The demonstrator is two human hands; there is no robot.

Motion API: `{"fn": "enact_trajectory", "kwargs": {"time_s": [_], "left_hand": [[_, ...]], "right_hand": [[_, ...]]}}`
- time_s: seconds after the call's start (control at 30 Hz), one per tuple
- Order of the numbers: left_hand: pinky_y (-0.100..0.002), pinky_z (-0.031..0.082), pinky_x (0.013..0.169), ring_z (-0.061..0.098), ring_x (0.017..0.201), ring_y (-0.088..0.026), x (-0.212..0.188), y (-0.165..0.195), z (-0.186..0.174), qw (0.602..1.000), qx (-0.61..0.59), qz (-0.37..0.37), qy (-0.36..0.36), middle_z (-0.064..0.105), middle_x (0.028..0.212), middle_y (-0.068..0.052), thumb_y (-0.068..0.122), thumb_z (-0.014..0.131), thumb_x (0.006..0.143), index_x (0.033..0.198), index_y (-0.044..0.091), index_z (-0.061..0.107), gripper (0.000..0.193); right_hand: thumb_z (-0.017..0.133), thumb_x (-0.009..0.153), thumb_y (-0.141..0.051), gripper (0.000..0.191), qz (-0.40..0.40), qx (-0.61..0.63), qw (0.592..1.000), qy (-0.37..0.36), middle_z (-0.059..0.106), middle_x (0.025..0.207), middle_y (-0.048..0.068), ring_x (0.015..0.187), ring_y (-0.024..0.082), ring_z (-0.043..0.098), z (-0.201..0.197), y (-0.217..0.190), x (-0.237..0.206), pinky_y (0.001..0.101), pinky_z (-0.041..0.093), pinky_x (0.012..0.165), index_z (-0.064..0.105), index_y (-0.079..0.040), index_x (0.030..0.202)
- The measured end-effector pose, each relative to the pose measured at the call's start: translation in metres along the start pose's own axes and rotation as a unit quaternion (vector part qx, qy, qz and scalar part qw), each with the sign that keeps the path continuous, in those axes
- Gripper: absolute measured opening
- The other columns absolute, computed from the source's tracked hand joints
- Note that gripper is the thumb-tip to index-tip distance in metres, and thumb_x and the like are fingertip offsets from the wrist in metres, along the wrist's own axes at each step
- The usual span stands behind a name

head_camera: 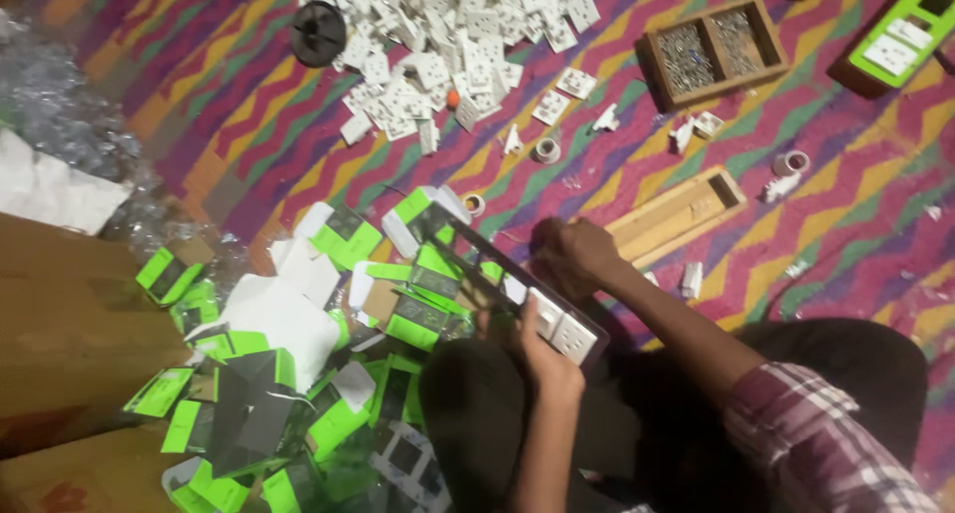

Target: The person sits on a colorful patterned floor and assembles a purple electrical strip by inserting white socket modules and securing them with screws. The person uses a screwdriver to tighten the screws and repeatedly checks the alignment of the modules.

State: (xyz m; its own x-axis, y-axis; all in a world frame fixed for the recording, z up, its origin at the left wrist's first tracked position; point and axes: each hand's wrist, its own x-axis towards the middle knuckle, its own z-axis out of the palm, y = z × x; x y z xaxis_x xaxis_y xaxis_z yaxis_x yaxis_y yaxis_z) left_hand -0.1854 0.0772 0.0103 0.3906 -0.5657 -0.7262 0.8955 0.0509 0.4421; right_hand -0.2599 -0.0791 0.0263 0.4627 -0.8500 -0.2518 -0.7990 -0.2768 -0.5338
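My left hand (545, 359) grips the near end of a long dark frame plate (468, 249) that slants up to the left. Two white socket modules (562, 326) sit in the frame right by my left thumb. My right hand (572, 254) is closed over the frame's far edge, fingers curled; whether it holds a small part is hidden. My right sleeve is plaid and both knees in dark trousers lie below the frame.
A large heap of white socket modules (448, 45) lies at the top. A wooden tray of screws (711, 50) and a second wooden tray (676, 214) sit right. Green and white cartons (298, 374) pile at left beside brown cardboard (70, 324). The floor mat is striped zigzag.
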Motion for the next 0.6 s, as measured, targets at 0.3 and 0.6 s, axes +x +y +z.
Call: {"fn": "enact_trajectory", "kwargs": {"time_s": [0.3,0.6], "left_hand": [[-0.036,0.056,0.08,0.066,0.095,-0.022,-0.014,-0.007,-0.002,0.998,0.034,-0.056,-0.022,0.067,0.103,-0.005,0.024,0.079,0.082,0.121,0.015,0.058,0.046],[-0.04,0.058,0.081,0.066,0.098,-0.024,-0.036,0.048,0.033,0.994,0.022,-0.09,-0.063,0.067,0.109,-0.009,0.037,0.062,0.084,0.13,0.015,0.055,0.051]], "right_hand": [[0.043,0.111,-0.048,0.055,0.003,0.233,0.968,0.088,0.068,0.073,0.007,0.065,0.015,0.069,-0.109,-0.081,0.088,0.0391,0.057,0.064,0.055,0.001,0.134],[0.068,0.1,-0.027,0.03,-0.135,0.116,0.983,0.037,0.07,0.083,0.01,0.074,0.016,0.066,-0.171,-0.025,0.075,0.0395,0.053,0.068,0.07,0.001,0.109]]}}
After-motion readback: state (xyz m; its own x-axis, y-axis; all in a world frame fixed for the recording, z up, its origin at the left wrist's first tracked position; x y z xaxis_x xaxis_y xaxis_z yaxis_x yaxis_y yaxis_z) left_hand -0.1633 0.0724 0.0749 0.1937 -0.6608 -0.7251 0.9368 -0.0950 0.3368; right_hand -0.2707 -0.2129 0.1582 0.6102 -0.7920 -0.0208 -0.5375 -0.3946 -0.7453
